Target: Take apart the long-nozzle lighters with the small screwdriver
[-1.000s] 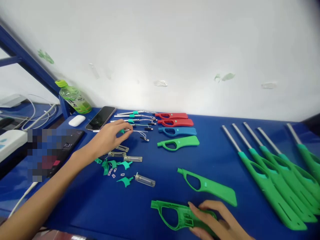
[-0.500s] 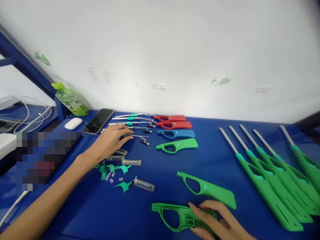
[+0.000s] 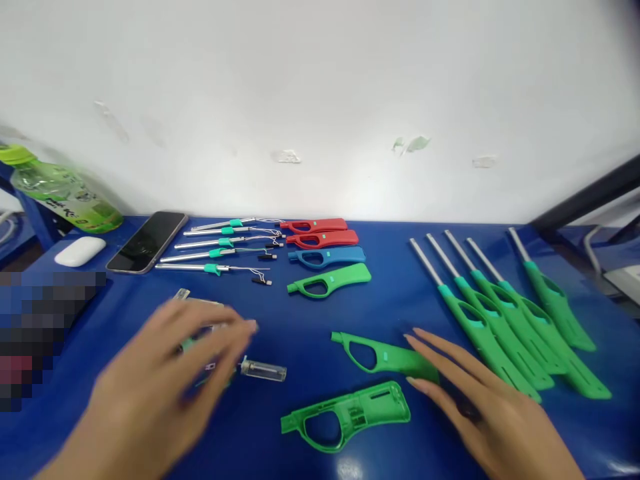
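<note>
On the table (image 3: pixel 250 427) I log, from my remote post: wired rods (image 3: pixel 219 253) left of the handle shells (image 3: pixel 327 289); phone (image 3: pixel 147 241) left of the rods; lighters (image 3: pixel 515 347) far right; one shell half (image 3: pixel 373 403) before a second half (image 3: pixel 393 357).

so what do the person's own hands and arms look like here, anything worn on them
Both are bare human hands. The right hand is slender with long fingers; no glove, ring or bracelet shows on it. The left hand is blurred, so fine detail is lost, but no glove shows. No sleeve or watch is visible; the forearms are mostly out of view.
</note>
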Available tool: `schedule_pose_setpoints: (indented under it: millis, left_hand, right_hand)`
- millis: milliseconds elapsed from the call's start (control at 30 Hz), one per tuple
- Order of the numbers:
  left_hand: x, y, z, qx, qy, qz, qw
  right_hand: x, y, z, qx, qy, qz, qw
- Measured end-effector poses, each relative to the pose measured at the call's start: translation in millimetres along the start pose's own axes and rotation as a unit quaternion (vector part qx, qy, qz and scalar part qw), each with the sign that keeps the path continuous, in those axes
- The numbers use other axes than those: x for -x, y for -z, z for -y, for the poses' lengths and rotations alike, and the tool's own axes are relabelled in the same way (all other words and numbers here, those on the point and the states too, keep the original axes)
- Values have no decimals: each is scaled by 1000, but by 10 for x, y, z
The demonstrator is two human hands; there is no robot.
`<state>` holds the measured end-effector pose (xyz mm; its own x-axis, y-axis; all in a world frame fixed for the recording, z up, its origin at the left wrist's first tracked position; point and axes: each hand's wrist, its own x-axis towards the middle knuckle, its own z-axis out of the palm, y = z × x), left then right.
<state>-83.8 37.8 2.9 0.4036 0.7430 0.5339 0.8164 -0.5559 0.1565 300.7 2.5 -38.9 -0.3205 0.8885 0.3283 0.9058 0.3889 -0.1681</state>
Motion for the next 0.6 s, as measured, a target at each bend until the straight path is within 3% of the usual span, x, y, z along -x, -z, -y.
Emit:
schedule_pose_setpoints:
  millis: [67, 100, 167, 233, 433, 600]
  left_hand:
    - [220, -64, -312, 35, -50, 32, 998]
    - [317, -119, -414, 27, -61, 82, 994]
    - [462, -238, -507, 3, -44, 144, 989]
    - [539, -329, -484, -6, -23, 170, 985]
    - [606, -333, -269, -2, 15, 144, 989]
    - [686, -230, -323, 23, 53, 87, 995]
  right_hand:
    - [-16, -25, -39, 9, 12, 9, 1000]
    - [-10, -44, -49, 10, 20, 10, 1000]
    - [28, -88, -65, 12, 29, 8, 999]
    - [85, -133, -85, 21, 29, 9, 999]
    - [157, -171, -115, 29, 5, 20, 999]
    - [150, -37, -30, -29, 3, 25, 999]
